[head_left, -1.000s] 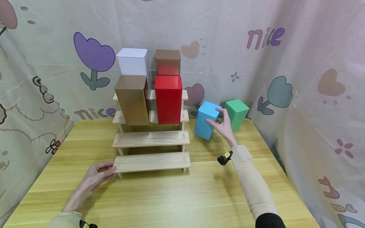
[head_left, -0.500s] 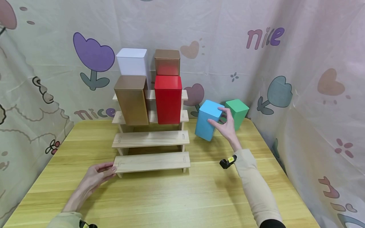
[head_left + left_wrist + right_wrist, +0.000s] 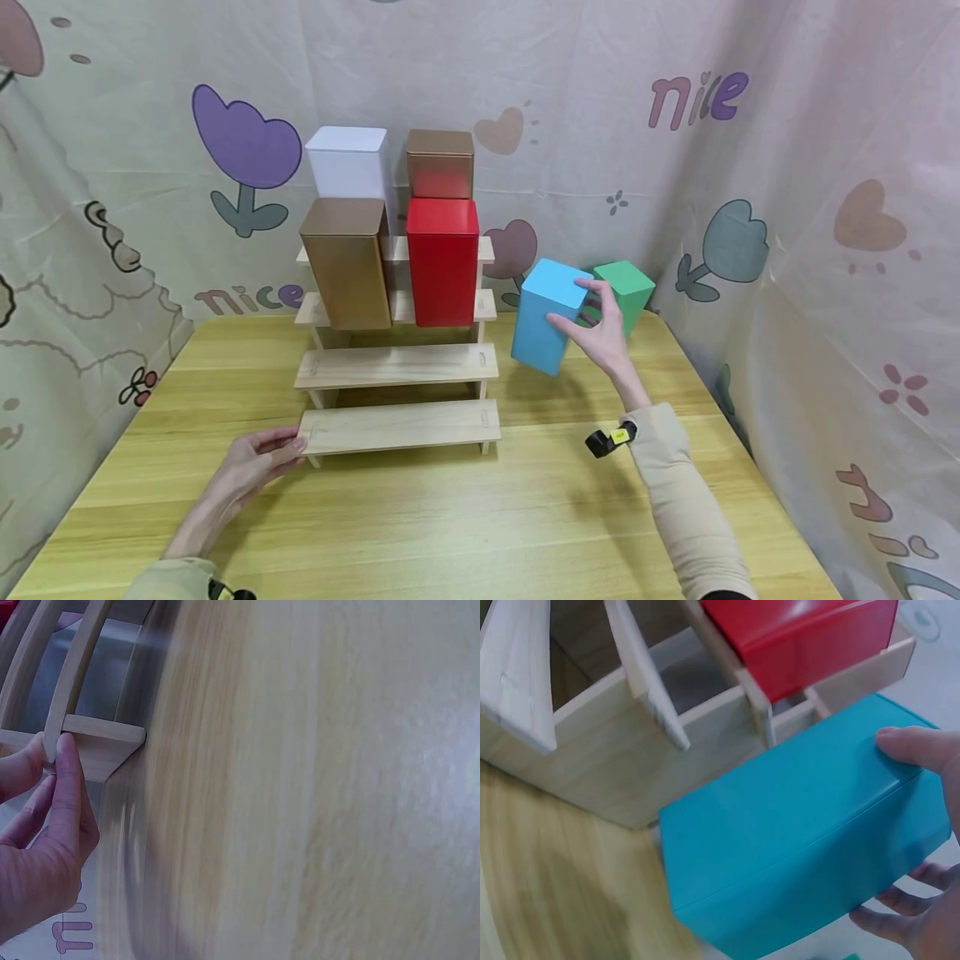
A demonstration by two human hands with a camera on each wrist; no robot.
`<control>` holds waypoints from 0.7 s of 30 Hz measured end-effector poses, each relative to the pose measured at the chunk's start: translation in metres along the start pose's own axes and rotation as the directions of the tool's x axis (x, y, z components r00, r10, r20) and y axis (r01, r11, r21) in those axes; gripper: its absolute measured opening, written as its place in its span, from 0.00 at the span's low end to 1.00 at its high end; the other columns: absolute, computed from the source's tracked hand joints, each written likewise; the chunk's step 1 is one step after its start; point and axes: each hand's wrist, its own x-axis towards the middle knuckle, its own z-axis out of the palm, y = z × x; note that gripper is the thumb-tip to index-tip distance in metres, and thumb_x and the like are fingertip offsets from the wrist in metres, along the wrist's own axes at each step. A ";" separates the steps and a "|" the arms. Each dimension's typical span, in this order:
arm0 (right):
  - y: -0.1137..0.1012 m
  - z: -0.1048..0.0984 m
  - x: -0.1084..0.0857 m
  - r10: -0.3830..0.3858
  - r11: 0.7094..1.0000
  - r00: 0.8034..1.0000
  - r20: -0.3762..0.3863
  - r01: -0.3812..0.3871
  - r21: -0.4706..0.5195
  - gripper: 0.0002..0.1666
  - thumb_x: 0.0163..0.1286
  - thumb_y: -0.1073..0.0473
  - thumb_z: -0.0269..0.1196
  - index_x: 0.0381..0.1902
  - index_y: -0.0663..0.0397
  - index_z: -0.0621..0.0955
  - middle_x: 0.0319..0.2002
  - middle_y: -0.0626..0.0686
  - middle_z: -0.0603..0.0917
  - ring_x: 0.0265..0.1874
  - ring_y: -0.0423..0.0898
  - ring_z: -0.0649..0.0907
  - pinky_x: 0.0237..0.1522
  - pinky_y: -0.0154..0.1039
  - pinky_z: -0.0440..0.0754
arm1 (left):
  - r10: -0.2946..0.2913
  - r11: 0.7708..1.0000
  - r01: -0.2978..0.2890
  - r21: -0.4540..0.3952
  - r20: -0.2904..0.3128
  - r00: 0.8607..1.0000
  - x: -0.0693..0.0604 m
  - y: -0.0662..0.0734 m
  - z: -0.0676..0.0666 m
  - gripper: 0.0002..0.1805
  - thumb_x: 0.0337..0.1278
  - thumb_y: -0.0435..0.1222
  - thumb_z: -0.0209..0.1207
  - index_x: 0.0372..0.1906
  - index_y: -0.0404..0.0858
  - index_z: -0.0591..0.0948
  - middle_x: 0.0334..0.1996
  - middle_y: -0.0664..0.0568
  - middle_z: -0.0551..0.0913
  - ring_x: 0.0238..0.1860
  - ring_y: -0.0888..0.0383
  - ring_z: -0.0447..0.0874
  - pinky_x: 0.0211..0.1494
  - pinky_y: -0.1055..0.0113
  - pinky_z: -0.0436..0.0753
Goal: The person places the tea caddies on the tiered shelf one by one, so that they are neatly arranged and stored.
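Note:
A blue box point(image 3: 542, 325) tilts in the grip of my right hand point(image 3: 603, 337), thumb on the near side and fingers on the far side. In the right wrist view the blue box point(image 3: 787, 832) hangs beside the wooden stand. My left hand point(image 3: 251, 467) pinches the left end of the lowest step of the stepped wooden stand point(image 3: 401, 427); the left wrist view has thumb and fingertips on that board's end point(image 3: 75, 682). On the stand's upper steps are a red box point(image 3: 444, 267), a gold-brown box point(image 3: 347, 267), a white box point(image 3: 348, 167) and a smaller brown box point(image 3: 441, 167).
A green box point(image 3: 628, 292) stands at the table's back right, partly behind my right hand. The wooden table point(image 3: 450, 525) reaches back to a printed curtain point(image 3: 570, 108) that also hangs along both sides.
My right hand has lifted the blue box slightly off the table, and the right forearm has shifted right and toward me. The left hand and the stand stay put.

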 end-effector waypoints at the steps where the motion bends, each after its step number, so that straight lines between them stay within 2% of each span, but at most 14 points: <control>1: -0.003 -0.001 -0.001 0.002 1.000 1.000 0.005 -0.002 -0.003 0.43 0.59 0.63 0.74 0.69 0.56 0.67 0.70 0.64 0.65 0.66 0.65 0.70 0.71 0.65 0.75 | -0.001 1.000 0.001 0.001 0.000 1.000 0.000 0.000 0.000 0.35 0.67 0.27 0.60 0.68 0.12 0.58 0.37 0.59 0.84 0.39 0.66 0.87 0.50 0.75 0.90; 10: -0.035 -0.013 -0.012 -0.060 0.998 0.997 0.039 0.061 -0.033 0.43 0.58 0.61 0.75 0.68 0.56 0.68 0.64 0.63 0.69 0.61 0.62 0.75 0.67 0.63 0.79 | -0.015 1.000 0.015 -0.004 -0.003 1.000 -0.001 0.002 0.001 0.35 0.67 0.27 0.60 0.69 0.12 0.58 0.37 0.59 0.84 0.39 0.66 0.87 0.50 0.75 0.90; 15: -0.052 -0.020 -0.017 -0.079 0.995 0.993 0.087 0.083 -0.045 0.43 0.57 0.63 0.75 0.67 0.55 0.68 0.62 0.62 0.70 0.60 0.62 0.76 0.65 0.63 0.81 | -0.014 1.000 0.014 -0.006 0.000 1.000 -0.001 0.002 0.001 0.35 0.67 0.28 0.61 0.69 0.12 0.58 0.37 0.59 0.84 0.39 0.66 0.87 0.50 0.75 0.91; 21: -0.071 -0.021 -0.026 -0.081 0.995 0.982 0.172 0.089 -0.042 0.43 0.57 0.62 0.76 0.67 0.54 0.68 0.66 0.58 0.68 0.64 0.60 0.75 0.65 0.63 0.81 | -0.004 1.000 0.005 0.014 -0.005 1.000 -0.002 0.002 0.001 0.35 0.67 0.28 0.60 0.69 0.12 0.58 0.37 0.59 0.83 0.39 0.66 0.87 0.50 0.76 0.90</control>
